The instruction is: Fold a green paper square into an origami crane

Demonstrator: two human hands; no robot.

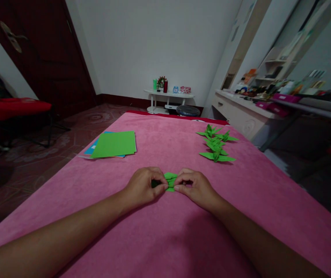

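A small folded piece of green paper (170, 180) lies low over the pink cloth, between my two hands. My left hand (148, 186) pinches its left side with thumb and forefinger. On the right side, my right hand (195, 187) grips the paper in the same kind of pinch. Creases run across the paper, but the fingers cover both of its ends. Several folded green paper cranes (215, 144) stand grouped to the right, beyond my right hand. Farther left lies a stack of square paper with a green sheet (116, 144) on top and blue edges showing below.
The pink cloth (165, 239) covers the table under my arms. Behind it, a low white shelf (169, 94) against the wall holds small items. A cluttered white dresser (240, 110) stands at right. A red chair (12, 110) and dark door (44, 54) are at left.
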